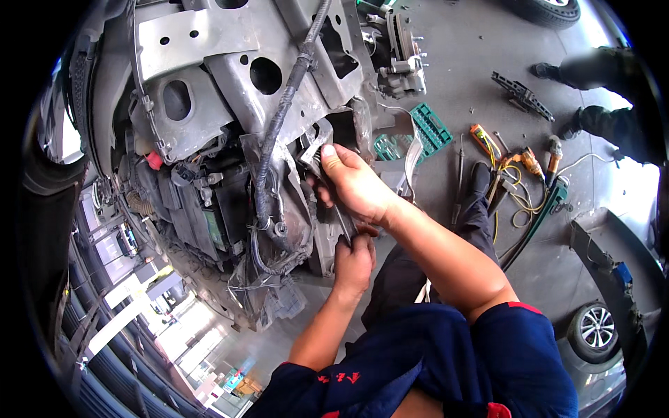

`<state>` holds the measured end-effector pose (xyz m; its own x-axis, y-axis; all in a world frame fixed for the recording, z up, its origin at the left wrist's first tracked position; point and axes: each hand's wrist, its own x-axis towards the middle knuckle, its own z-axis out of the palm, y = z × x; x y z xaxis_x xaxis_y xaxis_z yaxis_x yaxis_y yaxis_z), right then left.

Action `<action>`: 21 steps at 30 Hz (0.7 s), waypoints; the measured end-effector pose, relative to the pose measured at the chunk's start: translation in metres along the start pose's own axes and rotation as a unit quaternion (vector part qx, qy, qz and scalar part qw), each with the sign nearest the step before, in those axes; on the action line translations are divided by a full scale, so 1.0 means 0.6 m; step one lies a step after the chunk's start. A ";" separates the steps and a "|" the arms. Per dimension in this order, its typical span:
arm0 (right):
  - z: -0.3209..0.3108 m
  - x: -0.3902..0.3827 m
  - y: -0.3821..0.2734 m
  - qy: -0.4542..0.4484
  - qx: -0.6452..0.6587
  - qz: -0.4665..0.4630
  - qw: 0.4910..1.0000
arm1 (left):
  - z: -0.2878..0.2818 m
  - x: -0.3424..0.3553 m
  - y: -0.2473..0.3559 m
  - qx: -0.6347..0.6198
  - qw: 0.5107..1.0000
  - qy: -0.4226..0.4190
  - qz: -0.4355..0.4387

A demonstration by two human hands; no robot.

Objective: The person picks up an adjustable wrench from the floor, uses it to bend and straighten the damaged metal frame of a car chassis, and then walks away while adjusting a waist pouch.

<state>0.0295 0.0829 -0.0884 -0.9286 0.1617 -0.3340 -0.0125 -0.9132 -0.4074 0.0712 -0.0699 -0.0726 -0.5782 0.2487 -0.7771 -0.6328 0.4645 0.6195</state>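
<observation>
My right hand (355, 181) grips a long dark metal tool (343, 221), its thumb over the upper end. That end meets a grey bracket (317, 136) on the car's stripped metal body (237, 104). Lower down, my left hand (354, 268) is wrapped round the tool's other end. A thick corrugated cable harness (274, 132) runs down the body just left of my hands. The fingertips of my right hand are partly hidden behind the tool.
Right of the car lie a green tool case (428, 132), power tools with hoses (529, 164), a brake hub (404, 56) and loose body panels (592, 254). A wheel (596, 327) lies lower right. Another person's legs (599, 129) are at the right.
</observation>
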 end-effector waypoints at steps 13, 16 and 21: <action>0.029 -0.011 -0.017 0.050 -0.039 0.040 0.997 | 0.003 -0.089 0.080 -0.018 0.994 0.012 -0.103; 0.023 -0.011 -0.014 0.045 -0.028 0.051 0.997 | 0.002 -0.082 0.065 0.023 0.997 0.031 -0.068; 0.002 0.017 0.004 0.023 -0.033 -0.001 0.999 | -0.028 0.027 -0.017 0.096 0.989 0.070 0.083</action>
<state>0.0198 0.0821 -0.0919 -0.9106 0.1818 -0.3711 0.0116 -0.8863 -0.4629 0.0595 -0.0851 -0.0900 -0.7403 0.2217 -0.6347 -0.4205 0.5840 0.6944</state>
